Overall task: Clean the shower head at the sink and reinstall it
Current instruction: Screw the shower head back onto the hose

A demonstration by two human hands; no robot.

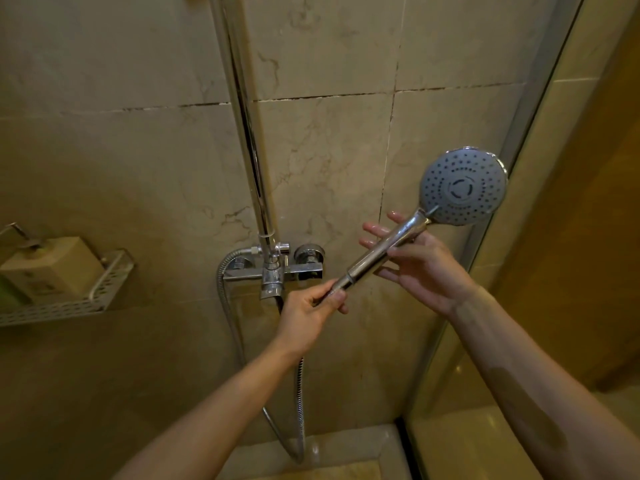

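The round shower head with its grey, nozzle-dotted face and polished chrome handle [429,220] sits right of centre in the frame, held out in front of the tiled wall with the face tilted up toward you. It is a rigid piece, probably light plastic under the plating, so the weight should be no trouble; the slickness is. The chrome handle looks smooth and your right forearm shows wet patches, so expect it to slide if you only cradle it.

Your right hand [420,268] lies under and beside the middle of the handle with the fingers spread and fairly straight, supporting it, not gripping. Your left hand [311,306] is curled and pinching the narrow lower end of the handle, at the joint where the ribbed chrome hose [299,393] meets it. The join itself is hidden by your fingers, so I cannot tell whether it is threaded on or loose.

For any turning at that joint, close your right hand fully round the straight part of the handle, below the flared neck, and keep off the nozzle face. The hose is flexible and springy; it loops down to the lower centre of the frame and back up to the chrome mixer valve [277,268] at the foot of the vertical chrome riser pipe [242,116], so it may tug sideways.

A white perforated wall shelf [100,292] holding a cream bottle [52,265] is at the left edge, and a glass partition frame [526,140] runs along the right.
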